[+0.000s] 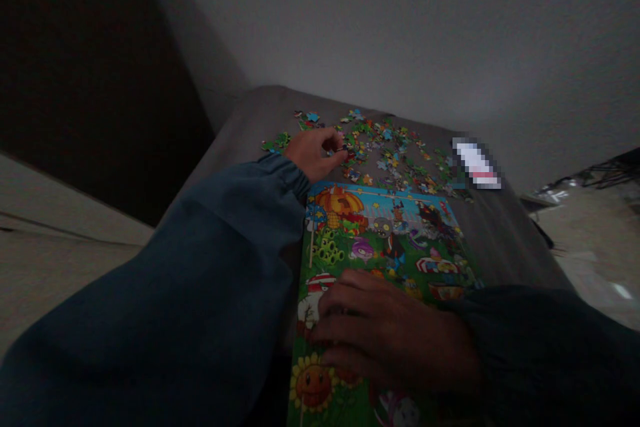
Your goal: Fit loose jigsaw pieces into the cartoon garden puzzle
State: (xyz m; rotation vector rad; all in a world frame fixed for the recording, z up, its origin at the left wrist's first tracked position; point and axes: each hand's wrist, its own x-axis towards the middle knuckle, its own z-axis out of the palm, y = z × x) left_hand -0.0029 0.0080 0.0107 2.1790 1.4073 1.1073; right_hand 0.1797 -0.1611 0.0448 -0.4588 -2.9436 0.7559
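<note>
A colourful cartoon jigsaw picture (385, 240) lies on a grey table (240, 140). Beyond its far edge, loose puzzle pieces (395, 153) are scattered in a wide patch. My left hand (317, 150), in a dark blue sleeve, reaches to the near left of that patch with its fingers curled in a pinch on a small puzzle piece (342, 150). My right hand (390, 337) lies flat on the lower part of the picture, fingers stretched out toward the left, holding nothing.
A blurred white object (476, 162) sits at the table's far right, beside the loose pieces. A pale wall rises behind the table. A dark opening lies to the left, and cluttered floor shows at the right.
</note>
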